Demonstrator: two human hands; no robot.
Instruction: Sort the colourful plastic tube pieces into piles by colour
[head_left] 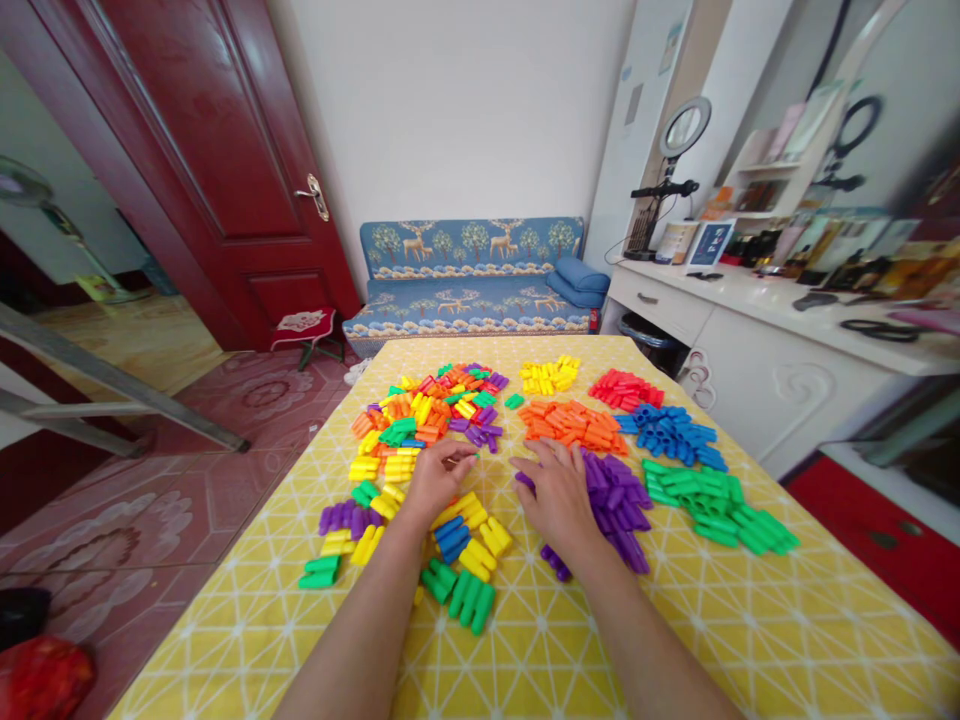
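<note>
My left hand (440,478) is over the table, beside the mixed heap of plastic building blocks (427,408). Its fingers are curled together, and only a speck of green shows at their tips. Against the purple pile (616,500) rests my right hand (556,497), palm down. A purple block (525,483) shows between its thumb and forefinger. Loose yellow blocks (478,560), blue blocks (451,540) and green blocks (471,600) lie near my left wrist. More purple blocks (350,518) sit to its left.
Single-colour piles of orange (571,427), yellow (551,375), red (626,389), blue (671,436) and green blocks (724,507) surround the purple one. All lie on a yellow patterned tablecloth (525,670). Beyond stand a blue sofa (472,295) and a white dresser (757,345).
</note>
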